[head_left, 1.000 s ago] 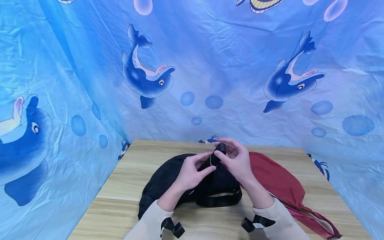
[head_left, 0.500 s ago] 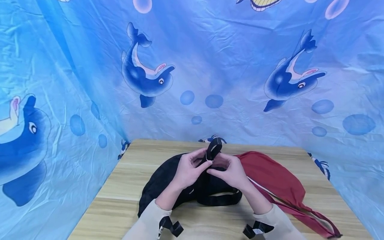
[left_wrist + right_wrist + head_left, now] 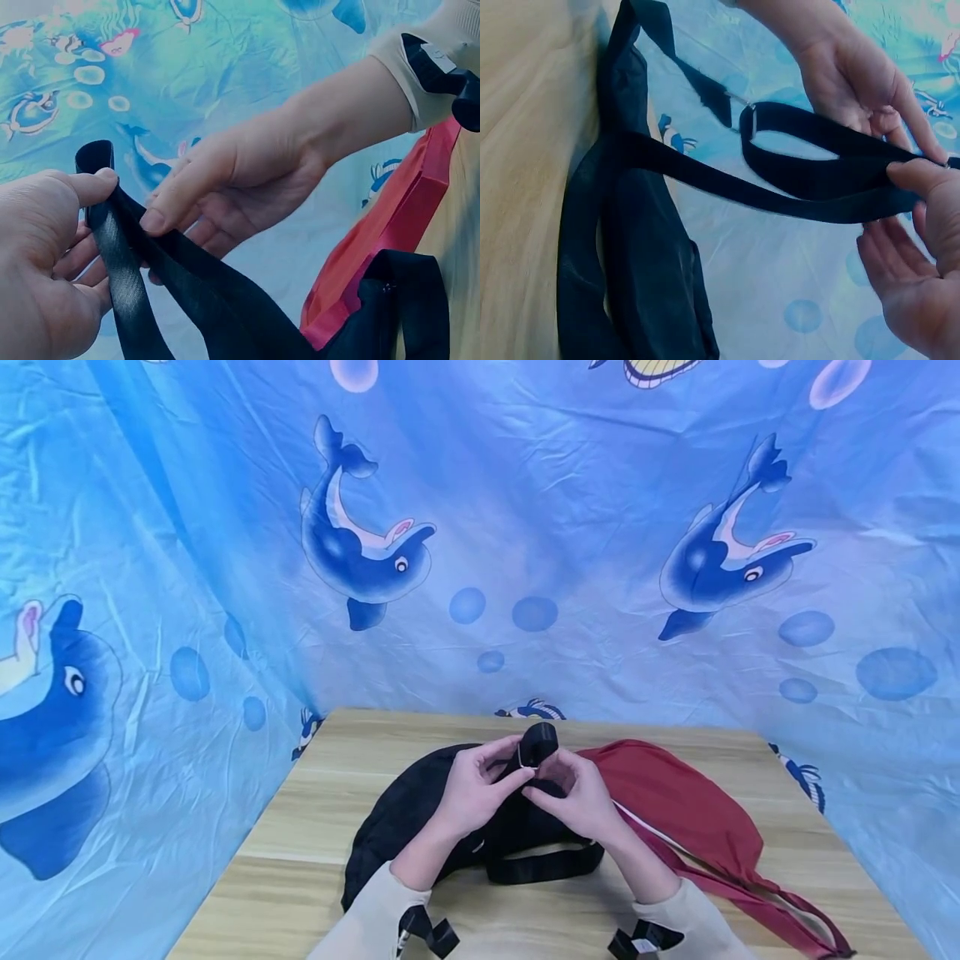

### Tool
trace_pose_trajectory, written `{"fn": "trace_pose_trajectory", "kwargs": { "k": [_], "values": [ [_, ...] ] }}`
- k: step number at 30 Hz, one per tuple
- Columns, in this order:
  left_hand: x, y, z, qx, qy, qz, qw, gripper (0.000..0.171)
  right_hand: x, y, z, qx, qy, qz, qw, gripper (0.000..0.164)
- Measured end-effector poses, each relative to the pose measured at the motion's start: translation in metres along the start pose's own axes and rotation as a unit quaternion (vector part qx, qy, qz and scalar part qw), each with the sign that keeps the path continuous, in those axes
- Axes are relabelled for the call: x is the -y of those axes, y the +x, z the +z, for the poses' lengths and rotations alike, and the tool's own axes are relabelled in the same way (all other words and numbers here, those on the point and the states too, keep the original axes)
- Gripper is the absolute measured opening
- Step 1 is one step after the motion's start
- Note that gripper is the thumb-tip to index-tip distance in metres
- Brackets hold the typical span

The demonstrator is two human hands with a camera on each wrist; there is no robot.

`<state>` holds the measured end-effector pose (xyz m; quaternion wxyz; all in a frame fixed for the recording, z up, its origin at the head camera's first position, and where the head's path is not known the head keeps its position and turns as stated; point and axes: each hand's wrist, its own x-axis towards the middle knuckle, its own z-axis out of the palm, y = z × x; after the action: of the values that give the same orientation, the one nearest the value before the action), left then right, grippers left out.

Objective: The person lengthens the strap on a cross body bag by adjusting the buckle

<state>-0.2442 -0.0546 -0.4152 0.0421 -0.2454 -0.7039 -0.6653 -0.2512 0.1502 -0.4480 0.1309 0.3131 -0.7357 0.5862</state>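
Both hands at the strap [image 3: 540, 742] now, up above the black bag [image 3: 412, 806], which lies on the table [image 3: 277, 843]! The left hand [image 3: 467, 789] pinches it right by the small buckle [image 3: 528, 767], thumb on one face, fingertips behind, a short loop poking up above the grip. And here's the right hand [image 3: 583, 793], just beside it: thumb laid over the strap, fingers bent underneath, a light pinch, with the lower fingers loosely spread. Another length of strap curves below the hands, and the red bag [image 3: 690, 797] lies just beyond, on the right.
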Motion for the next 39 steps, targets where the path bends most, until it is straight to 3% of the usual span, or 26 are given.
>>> {"fn": "trace_pose_trajectory", "kwargs": {
  "k": [3,8,14,18,22,25,30,35,39],
  "values": [
    [-0.002,0.0,-0.001,-0.002,0.005,0.002,1.0,0.044,-0.004,-0.001,-0.001,0.005,0.009,-0.011,1.0,0.02],
    [-0.002,-0.002,-0.003,-0.022,0.012,-0.003,0.9997,0.045,-0.007,-0.004,0.0,0.02,0.007,-0.006,1.0,0.02],
    [-0.002,-0.002,-0.001,0.003,0.0,-0.004,1.0,0.047,-0.002,-0.001,0.001,0.023,-0.012,-0.016,1.0,0.02],
    [-0.004,0.001,-0.001,-0.015,0.0,0.009,0.9998,0.047,-0.003,-0.002,-0.001,0.015,-0.039,-0.023,0.999,0.022],
    [-0.003,0.0,-0.003,-0.032,0.005,-0.004,0.9995,0.047,-0.004,-0.006,-0.001,0.036,-0.065,-0.016,0.997,0.026],
    [-0.002,-0.001,-0.003,-0.024,0.001,-0.016,0.9996,0.048,-0.002,-0.004,0.0,0.039,-0.071,-0.017,0.997,0.027],
    [-0.002,0.0,-0.004,-0.019,-0.01,-0.002,0.9998,0.047,0.002,0.001,0.003,0.024,-0.077,-0.014,0.997,0.026],
    [-0.005,0.0,-0.006,-0.047,-0.015,0.003,0.9988,0.044,-0.002,-0.003,-0.002,0.055,-0.09,0.012,0.994,0.025],
    [-0.005,-0.001,-0.007,-0.024,-0.017,0.001,0.9996,0.044,0.004,0.001,-0.013,0.047,-0.074,-0.01,0.996,0.025]
  ]
}}
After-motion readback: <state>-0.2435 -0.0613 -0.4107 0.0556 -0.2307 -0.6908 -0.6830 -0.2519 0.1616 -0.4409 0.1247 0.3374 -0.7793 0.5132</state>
